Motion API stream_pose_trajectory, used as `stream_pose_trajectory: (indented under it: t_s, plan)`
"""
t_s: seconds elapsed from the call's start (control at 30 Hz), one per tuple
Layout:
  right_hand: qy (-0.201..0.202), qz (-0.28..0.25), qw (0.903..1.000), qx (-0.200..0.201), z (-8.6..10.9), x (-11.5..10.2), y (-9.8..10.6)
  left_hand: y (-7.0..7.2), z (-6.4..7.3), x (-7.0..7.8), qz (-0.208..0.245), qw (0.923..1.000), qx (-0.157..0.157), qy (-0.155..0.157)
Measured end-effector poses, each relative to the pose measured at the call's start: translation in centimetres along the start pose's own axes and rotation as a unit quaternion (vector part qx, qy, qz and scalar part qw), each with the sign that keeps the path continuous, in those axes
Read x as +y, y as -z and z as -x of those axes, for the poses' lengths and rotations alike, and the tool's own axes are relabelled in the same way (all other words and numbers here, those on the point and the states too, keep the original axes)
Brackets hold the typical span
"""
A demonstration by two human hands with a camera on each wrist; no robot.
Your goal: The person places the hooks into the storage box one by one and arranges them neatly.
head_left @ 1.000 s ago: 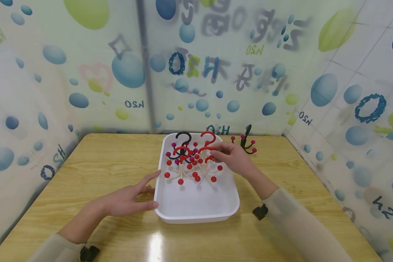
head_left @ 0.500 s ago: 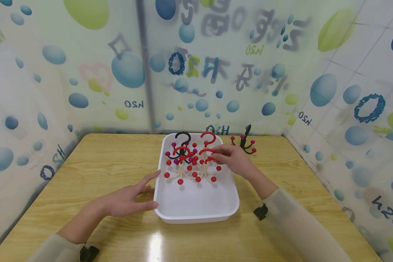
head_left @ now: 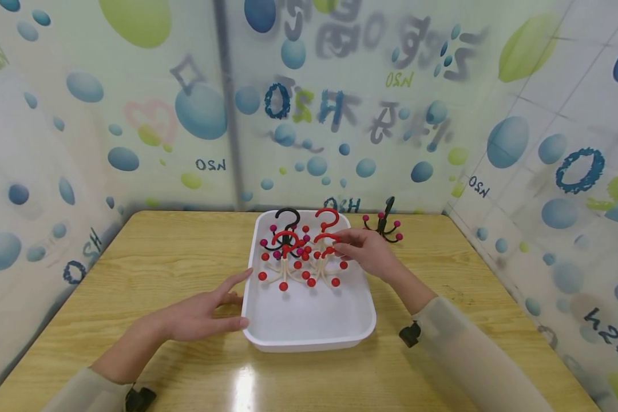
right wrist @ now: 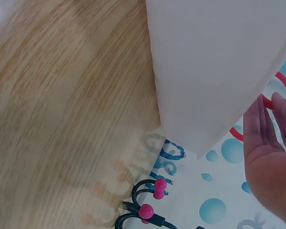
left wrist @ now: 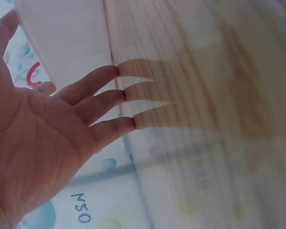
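Note:
My right hand [head_left: 368, 252] pinches the red hook of a cream multi-arm hanger [head_left: 325, 237] between thumb and fingers. This red-tipped hanger stands inside a white tray [head_left: 309, 323], on the right of the front pair. Beside it is a similar hanger [head_left: 285, 272]. A black hanger with magenta tips [head_left: 288, 213] and another red-hooked one [head_left: 328, 214] stand behind. Against the tray's left side, my left hand [head_left: 201, 315] rests with fingers spread. The left wrist view shows that left hand [left wrist: 43, 129] palm-on, its fingertips near the table.
A second black hanger with magenta tips [head_left: 383, 224] stands on the wooden table [head_left: 185, 246] outside the tray, at the back right. A patterned curtain [head_left: 309, 154] hangs behind the table. Smaller parts of the hangers overlap one another in the head view.
The hanger in my right hand has shifted and turned slightly, its hook settling a little lower and to the right. My left hand stays at the tray's side.

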State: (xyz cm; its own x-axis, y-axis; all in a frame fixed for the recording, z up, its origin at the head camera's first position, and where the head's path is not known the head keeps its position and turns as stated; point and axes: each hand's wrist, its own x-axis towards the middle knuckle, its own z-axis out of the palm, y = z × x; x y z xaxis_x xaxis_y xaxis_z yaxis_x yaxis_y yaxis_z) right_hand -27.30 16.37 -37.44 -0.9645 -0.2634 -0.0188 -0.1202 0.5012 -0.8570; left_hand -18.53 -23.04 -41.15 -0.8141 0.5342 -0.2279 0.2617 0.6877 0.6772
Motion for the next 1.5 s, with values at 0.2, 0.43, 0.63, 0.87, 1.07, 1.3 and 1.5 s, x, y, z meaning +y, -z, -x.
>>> stream_pose_trajectory:
  t_s: [0.2, 0.43, 0.63, 0.87, 1.07, 1.3, 1.5]
  plan:
    - [0.009, 0.01, 0.9999, 0.002, 0.0, 0.4, 0.1, -0.1, 0.0, -0.1, -0.001, 1.0, -0.001, 0.003]
    - [0.012, 0.012, 0.9998, 0.009, 0.6, 1.2, 1.1, -0.2, 0.0, -0.1, 0.001, 1.0, -0.002, 0.007]
    - [0.009, 0.015, 0.9997, 0.02, 1.0, 2.2, 2.4, -0.2, 0.0, -0.2, 0.0, 1.0, -0.001, 0.007]
    - [0.003, 0.02, 0.9993, 0.03, 1.7, 3.4, 3.8, -0.2, 0.1, -0.3, 0.002, 1.0, 0.001, 0.008]
    - [-0.001, 0.016, 0.9988, 0.045, 1.9, 4.5, 5.7, -0.2, 0.2, -0.4, -0.002, 1.0, 0.007, -0.003]
    - [0.011, 0.01, 0.9953, 0.096, 0.2, 6.2, 9.4, -0.1, 0.1, -0.1, -0.001, 1.0, 0.004, -0.001]
    - [-0.004, -0.024, 0.9905, 0.135, -1.9, 7.0, 11.8, 0.0, 0.0, 0.1, 0.005, 1.0, 0.0, 0.008]
